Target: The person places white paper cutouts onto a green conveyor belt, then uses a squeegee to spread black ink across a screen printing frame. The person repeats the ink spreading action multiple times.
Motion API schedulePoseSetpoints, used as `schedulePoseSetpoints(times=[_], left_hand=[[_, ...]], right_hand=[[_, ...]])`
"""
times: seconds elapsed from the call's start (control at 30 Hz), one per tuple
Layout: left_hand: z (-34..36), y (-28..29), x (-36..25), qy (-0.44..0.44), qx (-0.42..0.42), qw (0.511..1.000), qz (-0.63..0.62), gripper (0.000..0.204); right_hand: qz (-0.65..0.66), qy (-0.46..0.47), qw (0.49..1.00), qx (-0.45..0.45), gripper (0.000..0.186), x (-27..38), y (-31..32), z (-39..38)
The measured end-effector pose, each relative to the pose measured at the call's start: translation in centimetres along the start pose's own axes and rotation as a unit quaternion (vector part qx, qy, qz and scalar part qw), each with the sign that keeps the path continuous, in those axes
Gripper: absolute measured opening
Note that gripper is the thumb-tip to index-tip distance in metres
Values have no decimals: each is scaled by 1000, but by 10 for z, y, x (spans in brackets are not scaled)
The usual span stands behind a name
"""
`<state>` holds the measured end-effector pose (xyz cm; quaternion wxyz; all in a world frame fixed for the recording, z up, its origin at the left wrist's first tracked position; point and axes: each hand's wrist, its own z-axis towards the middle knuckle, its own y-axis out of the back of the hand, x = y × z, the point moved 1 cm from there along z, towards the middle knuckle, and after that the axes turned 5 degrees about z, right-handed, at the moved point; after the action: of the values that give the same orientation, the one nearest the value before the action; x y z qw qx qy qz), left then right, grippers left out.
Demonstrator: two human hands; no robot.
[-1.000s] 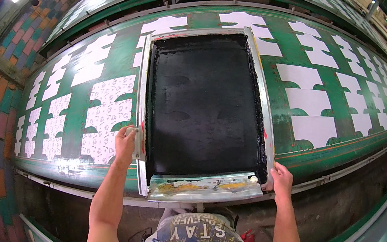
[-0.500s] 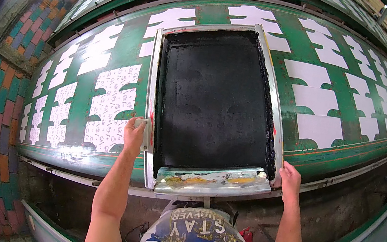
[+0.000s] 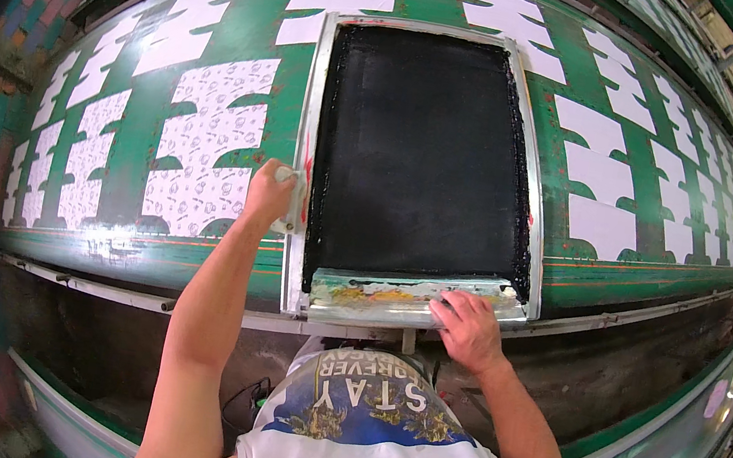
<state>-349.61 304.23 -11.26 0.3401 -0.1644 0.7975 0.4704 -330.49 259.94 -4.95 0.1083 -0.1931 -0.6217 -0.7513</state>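
Note:
A screen-printing frame (image 3: 316, 89) with pale metal rails lies on a long green table. Its mesh (image 3: 420, 156) looks black all over, with thick wet-looking black ink along the inner sides. My left hand (image 3: 270, 190) is closed around a pale handle (image 3: 293, 209) on the frame's left rail. Along the near end inside the frame rests a wide squeegee (image 3: 365, 301), smeared with yellow and black. My right hand (image 3: 469, 332) grips the right part of its near edge, fingers on top; its thumb is partly hidden.
White cut panels (image 3: 597, 174) lie in rows on the green table (image 3: 130, 194) right of and beyond the frame. Left of it, panels (image 3: 215, 135) bear a small dark print. A metal rail (image 3: 138, 297) runs along the table's near edge, close to my body. Another table (image 3: 686, 438) stands behind me.
My right hand has left the frame's right rail and moved left onto the squeegee. My left hand stays on the handle. The faint panel outlines under the mesh no longer show.

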Motion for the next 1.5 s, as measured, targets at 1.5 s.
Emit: schedulePoseSetpoints(times=[1.5], left_hand=[[-4,-9,8,-126,-63,990,15,21]], right_hand=[[194,-135,898,371,52,-83,10,164]])
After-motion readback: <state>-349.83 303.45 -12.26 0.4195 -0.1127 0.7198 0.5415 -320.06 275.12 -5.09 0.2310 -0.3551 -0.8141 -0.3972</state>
